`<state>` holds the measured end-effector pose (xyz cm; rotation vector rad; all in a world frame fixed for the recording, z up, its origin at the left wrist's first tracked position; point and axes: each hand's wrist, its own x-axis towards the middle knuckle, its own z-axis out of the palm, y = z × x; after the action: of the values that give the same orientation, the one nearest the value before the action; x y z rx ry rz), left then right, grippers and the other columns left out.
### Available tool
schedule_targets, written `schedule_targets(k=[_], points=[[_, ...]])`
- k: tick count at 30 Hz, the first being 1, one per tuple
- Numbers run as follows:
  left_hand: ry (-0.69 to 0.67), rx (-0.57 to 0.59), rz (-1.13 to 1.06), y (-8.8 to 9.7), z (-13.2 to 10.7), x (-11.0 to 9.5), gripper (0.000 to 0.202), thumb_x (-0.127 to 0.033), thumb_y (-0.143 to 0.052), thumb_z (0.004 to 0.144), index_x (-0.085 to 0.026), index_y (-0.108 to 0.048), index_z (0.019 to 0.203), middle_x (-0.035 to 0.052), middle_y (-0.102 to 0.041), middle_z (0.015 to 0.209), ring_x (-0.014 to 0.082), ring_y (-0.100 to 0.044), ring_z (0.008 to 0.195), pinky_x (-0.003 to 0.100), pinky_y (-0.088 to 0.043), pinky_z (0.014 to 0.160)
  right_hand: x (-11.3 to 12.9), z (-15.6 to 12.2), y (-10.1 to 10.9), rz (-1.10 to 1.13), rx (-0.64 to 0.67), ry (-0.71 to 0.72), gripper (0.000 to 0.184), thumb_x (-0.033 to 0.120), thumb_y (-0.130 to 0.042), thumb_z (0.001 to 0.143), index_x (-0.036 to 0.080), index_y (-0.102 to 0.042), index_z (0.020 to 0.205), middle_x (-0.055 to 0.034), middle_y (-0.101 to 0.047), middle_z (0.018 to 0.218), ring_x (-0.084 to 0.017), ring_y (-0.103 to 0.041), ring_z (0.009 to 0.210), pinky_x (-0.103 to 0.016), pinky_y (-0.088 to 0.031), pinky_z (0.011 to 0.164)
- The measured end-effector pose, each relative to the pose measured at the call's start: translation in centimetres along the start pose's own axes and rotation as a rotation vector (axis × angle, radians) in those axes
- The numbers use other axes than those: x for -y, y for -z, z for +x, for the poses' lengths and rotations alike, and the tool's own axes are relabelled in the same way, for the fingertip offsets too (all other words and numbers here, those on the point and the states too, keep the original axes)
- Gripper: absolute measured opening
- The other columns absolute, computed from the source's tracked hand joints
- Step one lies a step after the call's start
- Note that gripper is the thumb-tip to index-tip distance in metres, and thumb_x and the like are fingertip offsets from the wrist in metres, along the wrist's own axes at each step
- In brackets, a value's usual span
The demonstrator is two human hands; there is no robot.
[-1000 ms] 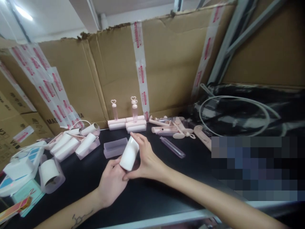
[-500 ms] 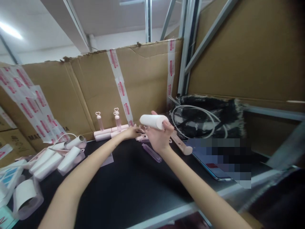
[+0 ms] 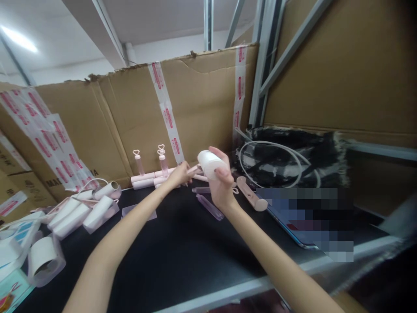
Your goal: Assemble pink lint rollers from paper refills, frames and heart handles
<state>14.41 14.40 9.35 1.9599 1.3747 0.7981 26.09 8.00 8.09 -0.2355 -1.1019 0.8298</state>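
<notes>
My right hand (image 3: 221,184) is wrapped round a white paper roll (image 3: 211,164), held above the black table (image 3: 182,256). My left hand (image 3: 178,174) reaches to the back of the table and pinches a thin pink handle (image 3: 194,169) that points toward the roll. Just behind it lie more pink handle parts (image 3: 202,178) and two finished pink rollers with heart-topped stems (image 3: 153,174). A clear plastic tube (image 3: 210,207) lies on the table below my right hand.
Several white rolls in clear covers (image 3: 81,211) lie at the left, with one standing roll (image 3: 44,258) near the left edge. A clear cover (image 3: 139,211) lies flat. A pink handle (image 3: 250,199), a black bag with a white cable (image 3: 286,161) and cardboard walls (image 3: 195,108) close the back and right.
My left hand let go of the roll, reached back and picked up a pink handle. My right hand lifted the roll up and to the right. The camera swung right.
</notes>
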Motion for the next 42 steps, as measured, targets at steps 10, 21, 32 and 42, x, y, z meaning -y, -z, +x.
schedule_targets(k=[10,21,32,42], points=[[0.185,0.025,-1.036,2.1,-17.2,4.4,0.041,-0.046,-0.047,0.088,-0.017,-0.051,0.116,0.0096,-0.065,0.097,0.0183,-0.065,0.072,0.033,-0.057,0.062,0.6,-3.4,-2.0,-0.725,0.708,0.337,0.085,0.045,-0.081,0.054,0.028,-0.04,0.126,-0.0111,-0.033,0.128,-0.035,-0.031,0.127,-0.051,-0.029,0.105],[0.257,-0.081,-1.297,1.6,-21.1,7.0,0.034,-0.039,-0.049,0.09,-0.019,-0.051,0.118,0.0101,-0.059,0.118,0.0216,-0.061,0.098,0.032,-0.055,0.072,-2.1,-7.4,-3.0,-0.806,0.99,0.156,0.095,0.056,-0.077,0.055,0.031,-0.027,0.132,-0.0141,-0.019,0.137,-0.037,-0.023,0.134,-0.054,-0.033,0.105],[0.32,-0.027,-1.267,1.1,-22.0,8.2,0.045,-0.048,-0.05,0.086,-0.026,-0.047,0.125,0.0086,-0.059,0.112,0.0211,-0.06,0.093,0.032,-0.054,0.07,-2.4,-8.2,-3.5,-0.743,1.062,0.193,0.094,0.052,-0.079,0.057,0.038,-0.03,0.136,-0.0102,-0.018,0.145,-0.04,-0.026,0.133,-0.057,-0.036,0.102],[0.239,0.268,-1.07,2.4,-22.6,7.6,0.058,-0.035,-0.078,0.063,-0.016,-0.053,0.112,0.0026,-0.058,0.077,0.0139,-0.059,0.059,0.019,-0.047,0.041,-0.3,-7.8,-3.9,-0.621,1.107,0.114,0.099,0.057,-0.072,0.063,0.04,-0.016,0.143,-0.0076,-0.025,0.148,-0.034,-0.028,0.134,-0.052,-0.032,0.106]])
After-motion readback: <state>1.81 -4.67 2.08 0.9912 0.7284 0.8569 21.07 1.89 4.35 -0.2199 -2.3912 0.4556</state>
